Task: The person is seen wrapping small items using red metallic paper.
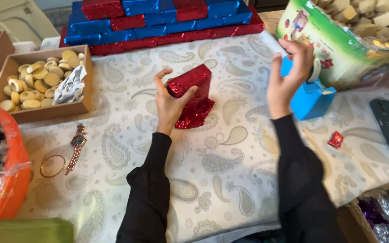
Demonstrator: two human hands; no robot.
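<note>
Head view looks down on a paisley tablecloth [230, 166]. At its middle the left hand [171, 104] grips a small box wrapped in red foil [191, 92], standing upright on a loose flap of the foil. To the right, the right hand [289, 76] reaches with curled fingers onto a blue tape dispenser [309, 99]; whether it pinches tape I cannot tell. Far back lie stacked red and blue wrapped boxes [158, 20]. A cardboard tray of round biscuits [41, 81] sits left, with a wristwatch [76, 146] near it.

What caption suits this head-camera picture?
Left hand holds a small red foil-wrapped box; right hand reaches a blue tape dispenser.
</note>
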